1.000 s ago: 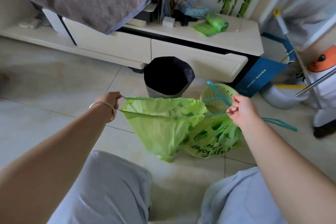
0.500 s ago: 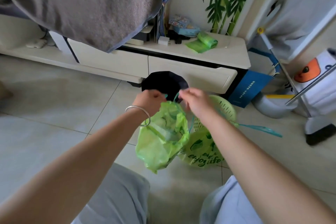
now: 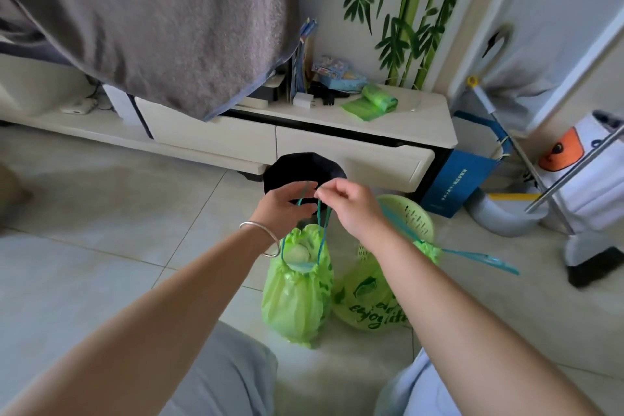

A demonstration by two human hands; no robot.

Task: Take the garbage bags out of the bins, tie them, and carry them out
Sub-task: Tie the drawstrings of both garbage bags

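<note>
Head view, looking down at the tiled floor (image 3: 101,246).

Both hands are raised over a green garbage bag (image 3: 297,294), whose bottom is at or just above the tiles; I cannot tell if it touches. Its mouth is gathered into ruffles but not fully closed; pale contents show through the opening. Two teal drawstrings (image 3: 319,223) run up from the mouth to the hands.

Left hand (image 3: 287,209): fingers curled, loosely cupped around the strings; silver bangle (image 3: 261,238) on the wrist. I cannot tell whether the fingertips actually press the string.

Right hand (image 3: 351,204): thumb and forefinger pressed together, pinching the string tops; remaining fingers curled.

A second green bag (image 3: 368,300), printed with dark lettering, lies just right of the first, touching it, with its own teal strings trailing right. Behind it, a green perforated basket (image 3: 415,219). A bin with black liner (image 3: 304,169) stands beyond the hands, against the front edge of the low white cabinet (image 3: 371,165). A roll of green bags (image 3: 374,103) lies on the cabinet top, toward its right end.
</note>
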